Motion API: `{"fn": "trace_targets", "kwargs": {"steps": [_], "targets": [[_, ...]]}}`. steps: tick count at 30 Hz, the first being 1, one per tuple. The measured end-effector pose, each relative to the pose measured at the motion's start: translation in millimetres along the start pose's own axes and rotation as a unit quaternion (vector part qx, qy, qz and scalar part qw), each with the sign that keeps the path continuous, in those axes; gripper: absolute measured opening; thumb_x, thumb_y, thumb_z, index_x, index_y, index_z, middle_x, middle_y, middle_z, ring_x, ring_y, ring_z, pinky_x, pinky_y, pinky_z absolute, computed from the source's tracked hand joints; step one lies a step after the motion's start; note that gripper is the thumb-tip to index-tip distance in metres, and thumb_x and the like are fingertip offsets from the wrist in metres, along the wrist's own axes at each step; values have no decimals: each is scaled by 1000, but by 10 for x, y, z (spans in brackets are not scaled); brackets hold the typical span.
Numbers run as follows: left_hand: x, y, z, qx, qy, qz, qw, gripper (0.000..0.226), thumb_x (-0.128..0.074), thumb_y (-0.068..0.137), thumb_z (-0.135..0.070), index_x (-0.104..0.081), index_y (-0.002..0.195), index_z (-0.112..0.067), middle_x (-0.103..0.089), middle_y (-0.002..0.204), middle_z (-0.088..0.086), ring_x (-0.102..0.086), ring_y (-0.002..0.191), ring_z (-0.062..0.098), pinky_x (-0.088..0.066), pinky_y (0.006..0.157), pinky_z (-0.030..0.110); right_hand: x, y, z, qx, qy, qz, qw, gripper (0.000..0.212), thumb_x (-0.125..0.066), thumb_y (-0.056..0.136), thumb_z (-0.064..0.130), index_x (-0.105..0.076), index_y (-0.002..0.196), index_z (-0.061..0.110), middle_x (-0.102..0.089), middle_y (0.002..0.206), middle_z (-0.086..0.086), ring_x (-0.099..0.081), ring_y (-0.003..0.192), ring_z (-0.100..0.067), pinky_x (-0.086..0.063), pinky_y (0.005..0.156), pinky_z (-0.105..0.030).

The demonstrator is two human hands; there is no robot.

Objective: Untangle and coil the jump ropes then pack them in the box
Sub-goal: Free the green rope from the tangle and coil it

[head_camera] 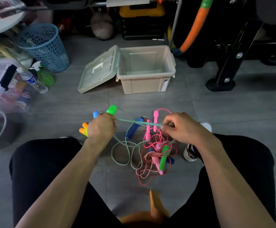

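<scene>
Two hands (101, 127) (181, 127) on green rope (139, 122); open box (146, 69) beyond tangle (153, 155).

text: none legible | box sticker (165, 83) — too small | bottle label (32, 79) — blurred

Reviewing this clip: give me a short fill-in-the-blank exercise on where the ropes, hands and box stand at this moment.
1. The left hand grips a ____ handle that sticks out above its fingers.
2. A green rope runs taut from the left hand to the ____ hand.
3. The beige box on the floor stands with its lid ____.
4. The tangled pile lies on the floor between the person's ____.

Missing words: green; right; open; legs
</scene>
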State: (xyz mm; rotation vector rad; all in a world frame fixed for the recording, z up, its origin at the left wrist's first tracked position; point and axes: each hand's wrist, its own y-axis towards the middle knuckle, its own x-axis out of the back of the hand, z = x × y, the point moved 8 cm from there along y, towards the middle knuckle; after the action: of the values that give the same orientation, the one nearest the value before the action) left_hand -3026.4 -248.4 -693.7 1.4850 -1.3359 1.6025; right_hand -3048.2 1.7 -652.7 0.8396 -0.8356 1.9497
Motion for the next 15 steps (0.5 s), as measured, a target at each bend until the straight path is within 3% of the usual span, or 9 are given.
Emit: {"fn": "trace_targets", "kwargs": {"steps": [2, 4, 6, 8, 10, 12, 14, 15], "targets": [[-56, -46, -54, -19, -8, 26, 999, 30, -52, 91, -26, -62, 119, -23, -60, 117, 10, -62, 101, 35, -49, 85, 40, -30, -1, 56, 24, 11, 0, 1000, 18, -62, 93, 28, -67, 78, 19, -63, 65, 12, -57, 59, -1, -43, 58, -25], [-28, -190, -337, -127, -69, 22, 989, 33, -62, 85, -41, -64, 116, -28, -57, 121, 6, -61, 103, 31, -51, 84, 38, -103, 0, 151, 40, 53, 18, 998, 18, -61, 94, 27, -65, 78, 20, -61, 57, 16, -55, 52, -1, -37, 50, -13], [57, -420, -674, -246, -109, -4, 963, 37, -63, 82, -48, -64, 114, -31, -57, 120, 2, -61, 103, 30, -52, 81, 40, -170, 7, 288, 65, 76, 22, 995, 18, -62, 94, 27, -64, 77, 19, -60, 55, 11, -53, 49, -2, -36, 49, -13], [133, -561, -847, -299, -113, -48, 946, 25, -56, 85, -37, -67, 105, -26, -58, 112, 0, -62, 98, 31, -50, 70, 37, -192, 7, 377, 90, 80, 7, 993, 19, -63, 93, 26, -64, 77, 15, -53, 53, 9, -49, 50, -2, -33, 49, -15], [224, -513, -786, -278, -160, -67, 945, 29, -47, 85, -34, -70, 96, -21, -61, 103, 1, -62, 93, 30, -50, 71, 37, -167, 4, 311, 85, 87, 0, 993, 21, -63, 93, 25, -61, 73, 18, -50, 49, 10, -46, 48, -3, -31, 48, -17], [337, -362, -559, -199, -287, -56, 935, 29, -47, 81, -38, -71, 76, -21, -63, 83, -1, -59, 78, 26, -47, 67, 32, -134, 3, 162, 65, 72, 6, 995, 30, -64, 93, 26, -54, 65, 25, -47, 48, 8, -44, 47, -5, -29, 46, -21], [418, -183, -250, -81, -432, -35, 898, 29, -51, 74, -38, -65, 58, -19, -53, 60, -2, -45, 55, 22, -35, 54, 29, -113, 13, 70, 60, 48, 2, 997, 41, -64, 94, 24, -46, 58, 30, -44, 48, 7, -44, 48, -5, -27, 49, -25], [401, -129, -119, -24, -474, -16, 880, 27, -51, 71, -36, -66, 55, -19, -52, 58, 2, -38, 50, 20, -32, 53, 29, -116, 23, 46, 59, 49, -4, 997, 42, -63, 94, 24, -44, 57, 31, -45, 49, 7, -46, 49, -4, -28, 50, -25]]}}
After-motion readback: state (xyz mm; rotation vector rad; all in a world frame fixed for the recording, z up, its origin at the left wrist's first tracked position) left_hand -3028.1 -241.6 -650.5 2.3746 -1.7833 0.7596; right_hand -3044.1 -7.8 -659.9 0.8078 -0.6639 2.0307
